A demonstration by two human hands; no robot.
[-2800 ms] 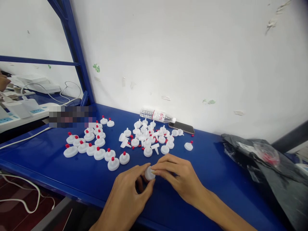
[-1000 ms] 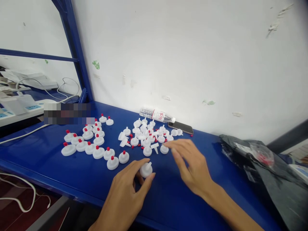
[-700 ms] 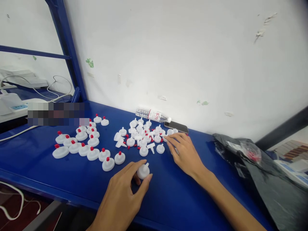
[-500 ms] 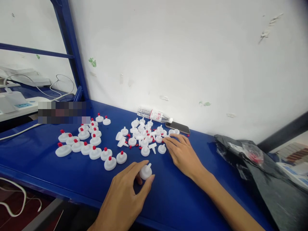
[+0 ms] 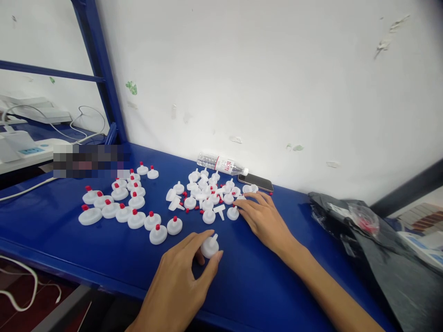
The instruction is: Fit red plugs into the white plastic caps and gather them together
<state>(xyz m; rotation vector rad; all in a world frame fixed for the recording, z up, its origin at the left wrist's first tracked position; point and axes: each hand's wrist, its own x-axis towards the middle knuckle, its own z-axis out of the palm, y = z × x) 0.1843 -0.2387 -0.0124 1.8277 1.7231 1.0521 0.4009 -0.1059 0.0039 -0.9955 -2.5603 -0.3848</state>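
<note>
A white plastic nozzle cap point(image 5: 210, 247), with a disc base and a bare spout, is held between the thumb and fingers of my left hand point(image 5: 183, 272), near the front of the blue table. My right hand point(image 5: 265, 221) rests at the right edge of a pile of similar white nozzle caps point(image 5: 208, 216), its fingers stretched out and apart. Small red tips point(image 5: 201, 212) lie scattered among that pile, one close to my right fingertips. On the left stand several white nozzle caps with red tips fitted point(image 5: 136, 220), mostly upright.
Behind the pile lie a clear water bottle point(image 5: 221, 164) on its side and a dark phone point(image 5: 256, 182). A black plastic bag point(image 5: 374, 249) covers the table's right side. At the far left are a white power strip point(image 5: 31, 150), cables and a blue rack post point(image 5: 100, 69).
My right fingers have shifted very slightly at the pile's edge. My left hand keeps the white nozzle cap in the same place; the view has moved a little.
</note>
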